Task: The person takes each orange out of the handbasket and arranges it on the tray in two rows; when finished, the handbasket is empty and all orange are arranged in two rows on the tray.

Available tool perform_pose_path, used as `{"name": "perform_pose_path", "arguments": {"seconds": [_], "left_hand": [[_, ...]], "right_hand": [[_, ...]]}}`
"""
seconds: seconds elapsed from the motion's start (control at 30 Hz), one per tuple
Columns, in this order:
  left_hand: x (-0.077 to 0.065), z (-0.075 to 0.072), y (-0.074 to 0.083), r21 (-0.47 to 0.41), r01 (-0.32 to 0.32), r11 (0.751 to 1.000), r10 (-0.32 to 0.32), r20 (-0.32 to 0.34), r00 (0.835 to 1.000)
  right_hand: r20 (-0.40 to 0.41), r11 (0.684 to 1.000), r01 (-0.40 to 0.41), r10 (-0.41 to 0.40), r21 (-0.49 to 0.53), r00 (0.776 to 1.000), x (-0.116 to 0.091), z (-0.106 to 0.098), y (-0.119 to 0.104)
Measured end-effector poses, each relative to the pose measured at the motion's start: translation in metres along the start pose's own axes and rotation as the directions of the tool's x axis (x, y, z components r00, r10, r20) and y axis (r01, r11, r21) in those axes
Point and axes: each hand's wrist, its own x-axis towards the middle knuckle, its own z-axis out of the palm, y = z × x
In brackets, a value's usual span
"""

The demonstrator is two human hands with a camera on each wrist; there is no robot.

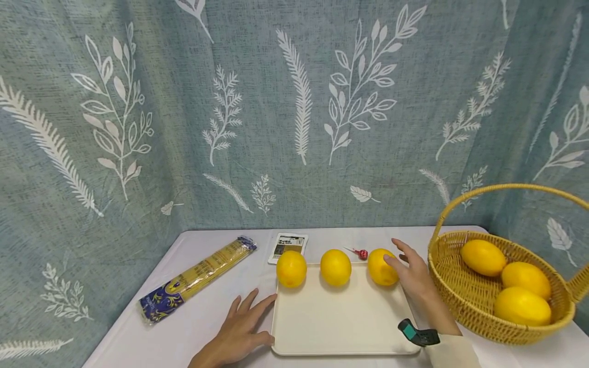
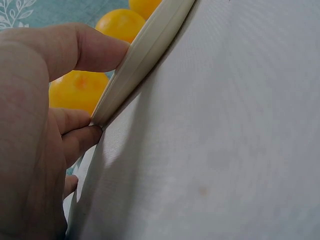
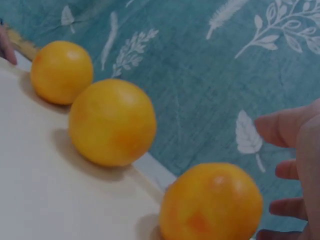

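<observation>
Three round yellow-orange fruits stand in a row along the far edge of a cream tray point(image 1: 342, 322): a left one point(image 1: 291, 269), a middle one point(image 1: 335, 268) and a right one point(image 1: 383, 267). My left hand point(image 1: 241, 327) is spread at the tray's left side, and in the left wrist view its thumb and fingertips touch the tray's rim point(image 2: 145, 55). Beside the right fruit, my right hand point(image 1: 414, 273) holds nothing. Its thumb and fingers are apart in the right wrist view, with fingertips close to the nearest fruit point(image 3: 212, 202).
To the right stands a wicker basket point(image 1: 460, 306) with a tall handle and three yellow fruits point(image 1: 522, 306) inside. A pack of spaghetti point(image 1: 198, 278) lies at the left. Behind the tray are a white flat packet point(image 1: 287, 244) and a red lollipop point(image 1: 362, 254). A leaf-patterned curtain point(image 1: 276, 128) hangs behind.
</observation>
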Motion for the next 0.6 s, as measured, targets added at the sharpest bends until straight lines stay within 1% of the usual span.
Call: {"name": "perform_pose_path", "arguments": {"seconds": [0.1, 0.23, 0.33, 0.4, 0.5, 0.6], "left_hand": [[0.0, 0.001, 0.0, -0.002, 0.0, 1.0, 0.0, 0.002, 1.0], [0.001, 0.001, 0.0, -0.006, 0.0, 1.0, 0.0, 0.005, 1.0], [0.001, 0.002, 0.0, -0.007, 0.003, 1.0, -0.003, 0.008, 1.0], [0.001, 0.001, 0.001, -0.005, 0.003, 1.0, -0.003, 0.011, 1.0], [0.0, 0.0, 0.002, -0.002, 0.003, 1.0, -0.003, 0.013, 1.0], [-0.001, -0.001, 0.002, -0.001, 0.008, 1.0, -0.008, 0.01, 1.0]], "right_hand": [[0.013, 0.999, 0.028, -0.028, -0.017, 1.0, -0.003, -0.009, -0.007], [0.029, 0.998, 0.06, -0.061, 0.01, 0.998, -0.008, -0.021, -0.016], [0.006, 0.993, 0.112, -0.112, 0.027, 0.994, -0.013, -0.032, -0.022], [-0.028, 0.991, 0.134, -0.133, 0.011, 0.991, -0.017, -0.041, -0.026], [-0.072, 0.992, 0.123, -0.126, -0.038, 0.989, -0.025, -0.057, -0.031], [-0.104, 0.991, 0.065, -0.078, -0.121, 0.992, -0.032, -0.073, -0.035]]}}
